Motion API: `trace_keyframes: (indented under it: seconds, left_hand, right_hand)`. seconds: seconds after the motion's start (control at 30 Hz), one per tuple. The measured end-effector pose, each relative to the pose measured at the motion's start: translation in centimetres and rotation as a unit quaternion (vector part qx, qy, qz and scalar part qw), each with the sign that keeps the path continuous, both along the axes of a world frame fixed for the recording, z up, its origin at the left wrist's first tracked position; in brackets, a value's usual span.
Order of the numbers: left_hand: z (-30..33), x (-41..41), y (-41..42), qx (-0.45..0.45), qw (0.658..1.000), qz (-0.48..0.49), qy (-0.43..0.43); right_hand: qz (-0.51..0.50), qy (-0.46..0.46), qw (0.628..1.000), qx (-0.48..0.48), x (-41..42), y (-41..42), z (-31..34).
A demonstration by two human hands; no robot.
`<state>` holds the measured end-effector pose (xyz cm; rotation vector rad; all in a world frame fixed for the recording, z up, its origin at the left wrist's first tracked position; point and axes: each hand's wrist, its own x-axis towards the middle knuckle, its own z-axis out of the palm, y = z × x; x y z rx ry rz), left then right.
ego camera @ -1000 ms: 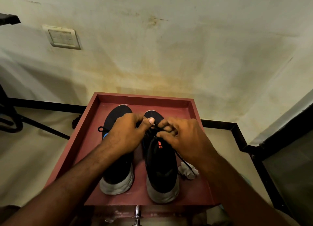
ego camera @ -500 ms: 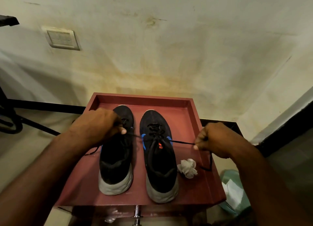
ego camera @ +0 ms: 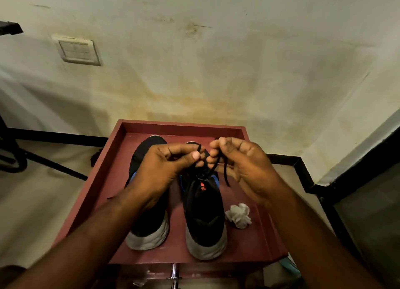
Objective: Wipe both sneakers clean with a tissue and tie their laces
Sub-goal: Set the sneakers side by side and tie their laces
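Two black sneakers with grey-white soles stand side by side, toes away from me, in a dark red tray (ego camera: pixel 104 180). The left sneaker (ego camera: pixel 149 230) is partly under my left forearm. Above the tongue of the right sneaker (ego camera: pixel 204 215) both hands meet. My left hand (ego camera: pixel 164 169) pinches one black lace end between thumb and forefinger. My right hand (ego camera: pixel 242 167) pinches the other lace (ego camera: pixel 225 176), whose free end hangs down past its palm. A crumpled white tissue (ego camera: pixel 238 215) lies in the tray right of the right sneaker.
The tray sits on a stand with a metal post (ego camera: pixel 174 273) below its near edge. A stained wall with a switch plate (ego camera: pixel 78 50) rises behind. Black metal rails (ego camera: pixel 303 165) run left and right of the tray. Something pale teal (ego camera: pixel 287 265) lies low at the right.
Half a second ago my hands were spread wide, pulling the right sneaker's laces taut sideways. Now both hands have come back together above its tongue, each still holding a lace end.
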<state>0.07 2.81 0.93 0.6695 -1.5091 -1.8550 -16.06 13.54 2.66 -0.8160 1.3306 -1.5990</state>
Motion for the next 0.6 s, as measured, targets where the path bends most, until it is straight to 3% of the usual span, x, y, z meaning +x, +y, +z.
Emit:
trace_keyframes:
  seconds: [0.13, 0.27, 0.4, 0.5, 0.6]
  left_hand:
    - [-0.4, -0.1, -0.3, -0.103, 0.992, 0.038, -0.063]
    - [-0.3, 0.0, -0.5, -0.113, 0.987, 0.046, -0.102]
    - [-0.1, 0.3, -0.8, -0.151, 0.982, 0.023, -0.107]
    - [-0.2, 0.5, -0.9, -0.226, 0.971, 0.013, -0.076]
    - [-0.2, 0.5, -1.1, -0.284, 0.956, 0.005, -0.079]
  right_hand:
    - [-0.050, 0.079, 0.995, 0.020, 0.2, -0.4, -1.0]
    - [-0.068, 0.200, 0.974, 0.078, 0.2, -0.7, -1.8]
    - [-0.039, 0.179, 0.979, 0.090, 0.6, -1.1, -1.7]
    - [-0.024, 0.225, 0.971, 0.075, 0.3, -0.9, -1.8]
    - [-0.018, 0.208, 0.974, 0.089, 0.5, -0.7, -1.6]
